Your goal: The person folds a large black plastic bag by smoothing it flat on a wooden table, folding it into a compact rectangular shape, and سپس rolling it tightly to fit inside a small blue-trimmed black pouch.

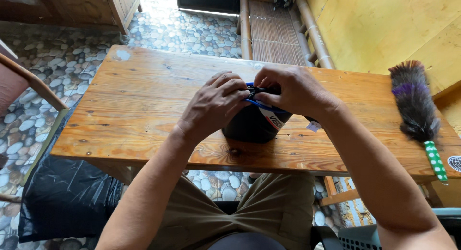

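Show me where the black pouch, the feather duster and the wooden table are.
black pouch (249, 127): head view, on its dark front below the hands.
feather duster (414, 103): head view, on the dark feather head.
wooden table (139, 101): head view, on bare planks at the left.

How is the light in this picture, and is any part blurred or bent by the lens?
Head view: soft daylight, no harsh glare; the wooden table shows a mild sheen. Both hands, left and right, are sharp, casting a faint shadow around the black shoe. Wide-angle distortion bows the table edges; the feather duster stays clear.
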